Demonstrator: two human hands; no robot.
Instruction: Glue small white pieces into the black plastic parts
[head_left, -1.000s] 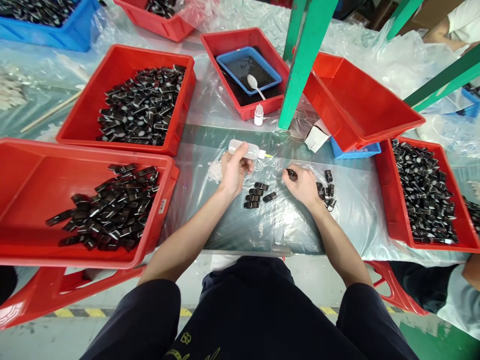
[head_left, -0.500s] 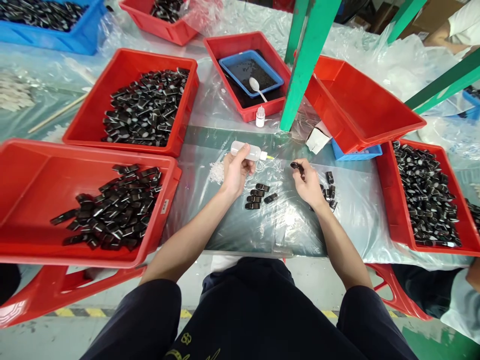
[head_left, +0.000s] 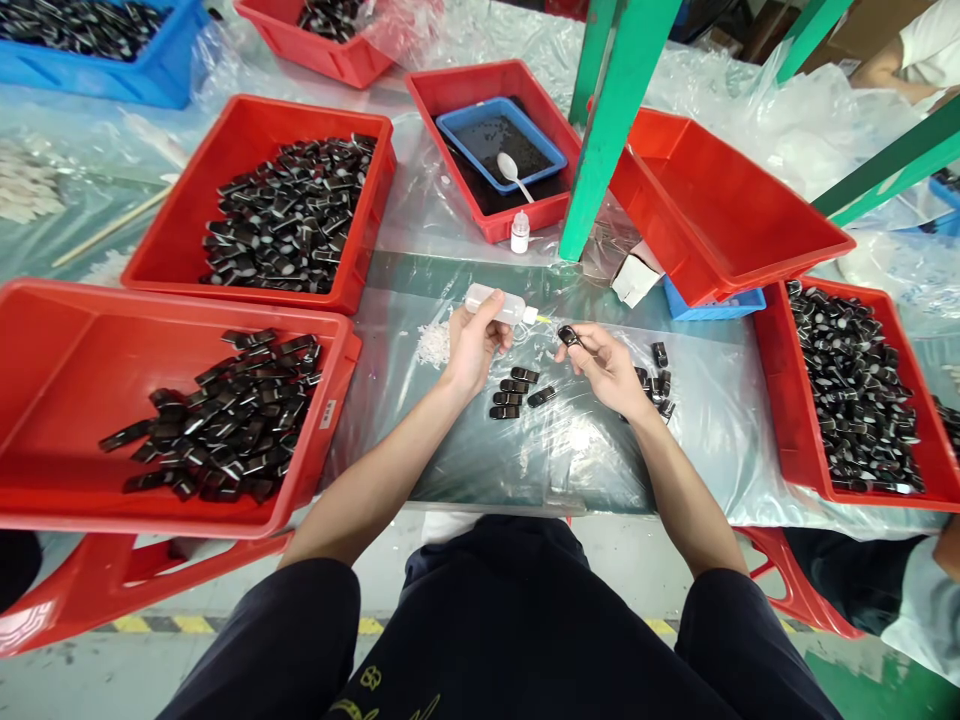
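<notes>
My left hand (head_left: pixel 475 345) is closed around a clear squeeze bottle (head_left: pixel 495 304) with a white cap and a thin yellow tip pointing right. In my right hand (head_left: pixel 602 366) a small glossy black plastic piece (head_left: pixel 569 336) is pinched, its end just right of the bottle's tip, apart from it. Several similar black pieces (head_left: pixel 507 398) lie on the plastic-covered table between my forearms. More loose black pieces (head_left: pixel 660 384) sit beside my right wrist, some partly hidden by it. A heap of small white bits (head_left: pixel 433 344) lies left of my left hand.
Red bins of black pieces stand left (head_left: pixel 45 400), behind it (head_left: pixel 247 110) and right (head_left: pixel 795 460). A green post (head_left: pixel 600 150) rises beyond my hands, near a small white dropper bottle (head_left: pixel 520 232) and a red bin holding a blue tray (head_left: pixel 465 120). Another person's arm (head_left: pixel 885 70) shows far right.
My right hand has moved left and turned, bringing the black piece close to the bottle's tip. The bottle in my left hand has shifted very slightly right.
</notes>
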